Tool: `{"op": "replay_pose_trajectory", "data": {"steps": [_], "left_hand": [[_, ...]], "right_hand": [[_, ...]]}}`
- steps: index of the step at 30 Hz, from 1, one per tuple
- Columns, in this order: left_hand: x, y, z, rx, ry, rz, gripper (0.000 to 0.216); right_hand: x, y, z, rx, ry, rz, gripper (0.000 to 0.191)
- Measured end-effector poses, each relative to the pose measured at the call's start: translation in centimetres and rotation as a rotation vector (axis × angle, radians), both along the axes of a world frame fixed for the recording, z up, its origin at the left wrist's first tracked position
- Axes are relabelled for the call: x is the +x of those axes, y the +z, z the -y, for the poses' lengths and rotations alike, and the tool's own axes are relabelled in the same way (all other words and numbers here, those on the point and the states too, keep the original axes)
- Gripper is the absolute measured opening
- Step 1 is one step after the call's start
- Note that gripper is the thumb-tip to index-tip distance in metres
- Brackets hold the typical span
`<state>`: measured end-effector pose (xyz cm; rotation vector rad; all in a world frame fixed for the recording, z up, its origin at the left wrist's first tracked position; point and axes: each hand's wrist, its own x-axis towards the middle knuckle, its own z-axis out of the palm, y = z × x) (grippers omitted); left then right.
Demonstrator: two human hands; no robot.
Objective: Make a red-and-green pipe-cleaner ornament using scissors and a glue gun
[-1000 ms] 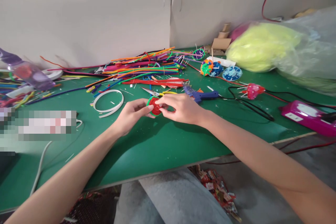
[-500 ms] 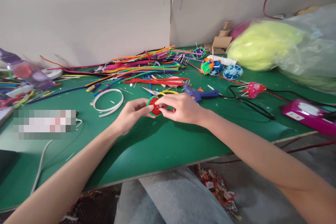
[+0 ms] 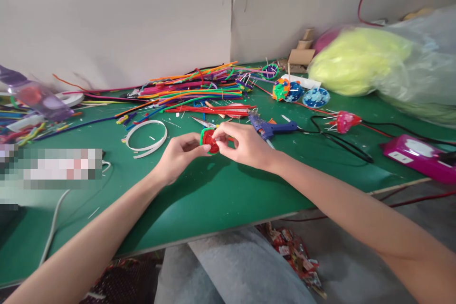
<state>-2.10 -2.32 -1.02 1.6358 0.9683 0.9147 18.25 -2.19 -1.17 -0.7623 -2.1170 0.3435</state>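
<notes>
Fingertips of both hands pinch one red-and-green pipe-cleaner coil (image 3: 208,141), held just above the green table (image 3: 213,199): the left hand (image 3: 178,154) grips its near edge, the right hand (image 3: 242,145) its far side. Behind lie one pair of scissors (image 3: 204,123), one blue glue gun (image 3: 272,128) and one white headband (image 3: 146,137).
</notes>
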Motion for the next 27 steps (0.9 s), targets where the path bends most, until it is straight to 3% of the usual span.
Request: {"op": "replay_pose_trajectory", "data": {"steps": [7, 11, 16, 27], "left_hand": [[0.2, 0.1, 0.0, -0.011, 0.038, 0.020, 0.026], [0.6, 0.0, 0.1, 0.001, 0.112, 0.020, 0.026], [1.2, 0.0, 0.6, 0.040, 0.093, 0.059, 0.020], [1.2, 0.0, 0.7, 0.033, 0.092, 0.057, 0.018]], "right_hand": [[0.2, 0.3, -0.1, -0.016, 0.009, 0.020, 0.012], [0.1, 0.4, 0.2, -0.032, -0.046, 0.011, 0.011], [-0.3, 0.2, 0.5, -0.046, -0.132, -0.002, 0.011], [-0.5, -0.3, 0.3, 0.103, -0.163, 0.073, 0.008]]}}
